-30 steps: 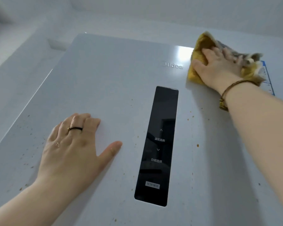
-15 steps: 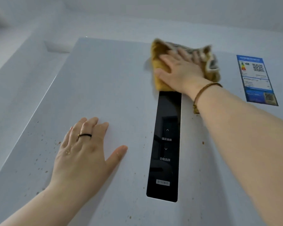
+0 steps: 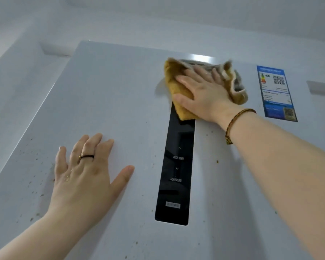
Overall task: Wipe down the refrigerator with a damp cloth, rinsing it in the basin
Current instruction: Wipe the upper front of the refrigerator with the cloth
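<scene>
The pale grey refrigerator door [image 3: 120,94] fills the view, speckled with brown spots along its left side and lower right. My right hand [image 3: 203,94] presses a yellow and grey cloth [image 3: 178,87] flat against the door, over the top end of the black control panel [image 3: 176,166]. My left hand [image 3: 86,175] lies flat on the door left of the panel, fingers spread, a dark ring on one finger, holding nothing. No basin is in view.
A blue energy label [image 3: 276,92] sticks to the door at the upper right. White wall surrounds the refrigerator, with a recess [image 3: 53,49] at the upper left.
My right hand swept the cloth leftward from the upper right of the door to the top of the control panel, then shifted slightly. My left hand stayed flat in place.
</scene>
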### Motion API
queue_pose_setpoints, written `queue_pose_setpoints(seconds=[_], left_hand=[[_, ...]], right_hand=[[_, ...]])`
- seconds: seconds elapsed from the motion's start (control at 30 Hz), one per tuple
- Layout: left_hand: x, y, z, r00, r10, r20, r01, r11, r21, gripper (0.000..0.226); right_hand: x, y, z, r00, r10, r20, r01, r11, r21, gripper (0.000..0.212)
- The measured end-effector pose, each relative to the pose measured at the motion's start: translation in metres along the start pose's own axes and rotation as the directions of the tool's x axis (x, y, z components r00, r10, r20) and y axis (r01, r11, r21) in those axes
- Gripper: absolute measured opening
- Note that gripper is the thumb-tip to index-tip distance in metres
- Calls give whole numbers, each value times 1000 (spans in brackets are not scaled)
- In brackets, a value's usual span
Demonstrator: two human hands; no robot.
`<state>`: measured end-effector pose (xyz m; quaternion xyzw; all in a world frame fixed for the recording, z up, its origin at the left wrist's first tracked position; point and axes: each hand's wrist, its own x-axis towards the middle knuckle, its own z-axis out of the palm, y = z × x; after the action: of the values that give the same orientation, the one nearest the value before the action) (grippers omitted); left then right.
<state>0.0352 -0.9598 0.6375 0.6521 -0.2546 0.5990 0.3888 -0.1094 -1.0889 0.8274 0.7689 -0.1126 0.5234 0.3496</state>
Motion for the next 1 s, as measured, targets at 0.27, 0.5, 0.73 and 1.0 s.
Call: queue_pose_setpoints(seconds=[0.27,0.5,0.73,1.0], left_hand=[[4,3,-5,995,94,45,-95,995,21,57],[-1,23,5,988,82,-133,-99,987,-129,83],[0,19,8,995,67,-77,-77,987,-142,74],[1,24,10,995,63,-83,-69,995,-76,78]], right_hand=[[-14,18,5,831,551,-74,-546,834,74,57],[-32,11,4,987,-156,27,156,988,-15,62],[-40,122,-9,874,485,-32,-484,874,39,55],[-3,100,-7,629,776,-51,-766,629,129,56]])
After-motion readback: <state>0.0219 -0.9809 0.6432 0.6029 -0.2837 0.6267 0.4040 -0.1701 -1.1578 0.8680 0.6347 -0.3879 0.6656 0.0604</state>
